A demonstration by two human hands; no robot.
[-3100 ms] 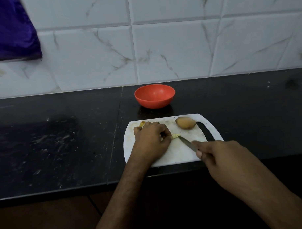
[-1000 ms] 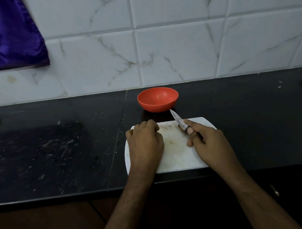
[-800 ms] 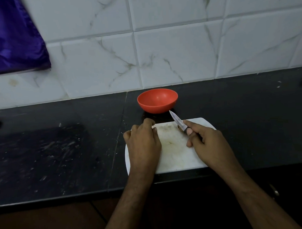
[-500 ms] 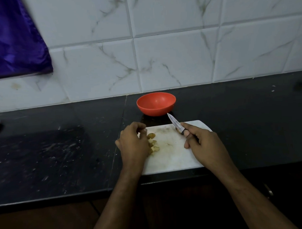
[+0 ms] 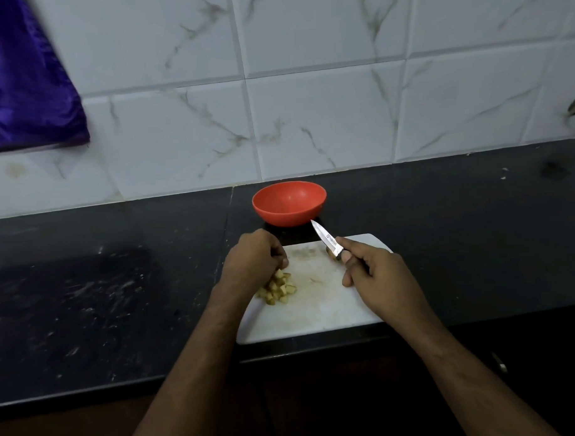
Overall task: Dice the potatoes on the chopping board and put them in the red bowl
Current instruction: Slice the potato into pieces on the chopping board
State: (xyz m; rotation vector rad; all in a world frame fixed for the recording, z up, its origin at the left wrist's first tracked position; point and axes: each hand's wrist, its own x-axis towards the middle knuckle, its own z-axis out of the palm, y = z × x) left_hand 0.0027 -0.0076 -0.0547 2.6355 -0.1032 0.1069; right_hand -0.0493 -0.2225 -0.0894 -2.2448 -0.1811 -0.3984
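A white chopping board (image 5: 318, 309) lies at the counter's front edge. A small heap of diced potato (image 5: 278, 288) sits on its left part. My left hand (image 5: 253, 261) is over the board's far left corner with its fingers curled around some of the dice. My right hand (image 5: 376, 275) grips a small knife (image 5: 326, 241) whose blade points up and away toward the red bowl (image 5: 289, 203). The bowl stands just behind the board and looks empty. A bit of brown potato (image 5: 330, 255) shows under the knife, mostly hidden by my right hand.
The black stone counter (image 5: 103, 289) stretches wide to both sides, with pale scuffs on the left. A white marble-tiled wall (image 5: 307, 86) rises behind it. A purple cloth (image 5: 21, 90) hangs at the upper left.
My left hand has slid left off the board's middle and uncovered the diced pieces, then curled around some. My right hand has lifted the knife to the board's far right.
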